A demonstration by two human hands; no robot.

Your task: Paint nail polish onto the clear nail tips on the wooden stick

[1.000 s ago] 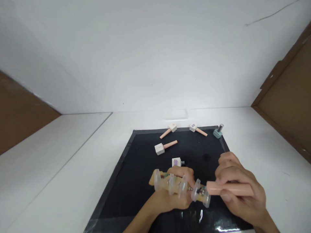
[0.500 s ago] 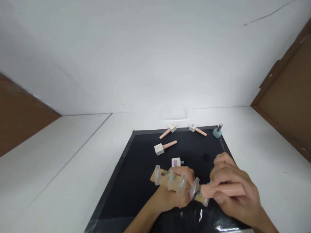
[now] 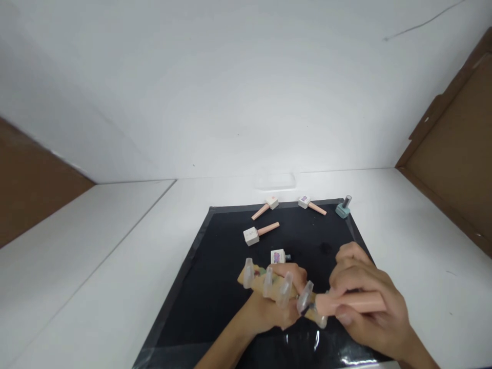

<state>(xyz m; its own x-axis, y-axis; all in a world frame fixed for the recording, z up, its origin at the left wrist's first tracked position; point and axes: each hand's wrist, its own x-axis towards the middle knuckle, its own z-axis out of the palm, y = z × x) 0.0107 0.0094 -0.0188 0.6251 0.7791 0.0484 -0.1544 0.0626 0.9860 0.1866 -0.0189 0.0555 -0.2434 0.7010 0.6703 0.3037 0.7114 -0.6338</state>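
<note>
My left hand is closed around a tan strip that carries several clear false nails standing up in a row. Between the fingers of my right hand is the pink handle of a nail polish brush. Its dark tip meets the false nail toward the strip's right end. Just beyond my left hand lies an uncapped white nail polish bottle with a purple mark, its neck pointing right.
White bottles with pink caps lie on the black mat: one at mid-left, one at the back, another back right. A teal bottle stands at the far right corner. Brown cardboard flanks the right side.
The brush and strip have shifted very slightly left. The brush tip stays at the same false nail, its dark end now nearer the nail's lower part.
</note>
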